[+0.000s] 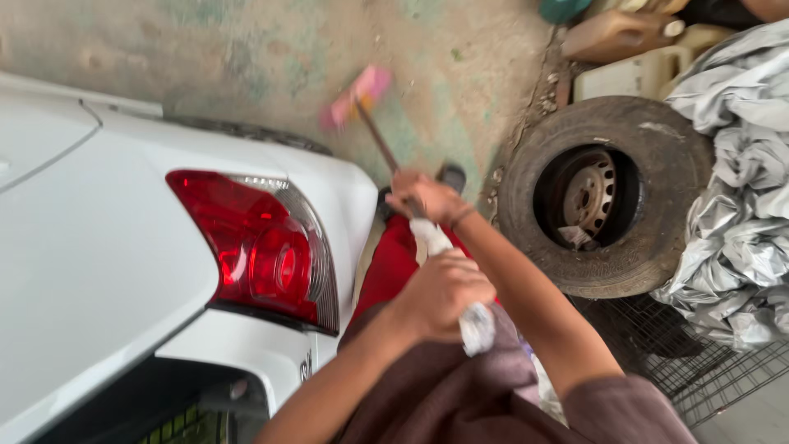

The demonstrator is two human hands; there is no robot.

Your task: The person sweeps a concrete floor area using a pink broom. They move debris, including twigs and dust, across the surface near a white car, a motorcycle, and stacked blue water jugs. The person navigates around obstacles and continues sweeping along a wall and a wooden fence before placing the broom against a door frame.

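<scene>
I'm gripping the mallet (386, 148) handle tight, both the left hand (440, 294) and right hand (427, 197) fully closed on it. It's blurring right beside the tail light (263, 247), so I'm thinking a loose swing could crack the lens or dent the car (90, 247).

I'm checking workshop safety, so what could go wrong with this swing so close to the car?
The mallet is blurred in mid-swing beside the tail light and white body; a stray arc may crack or dent them. The left hand grips cloth wrap on the handle, the right hand higher up; the wrap could slip. The tyre crowds the feet.
</scene>
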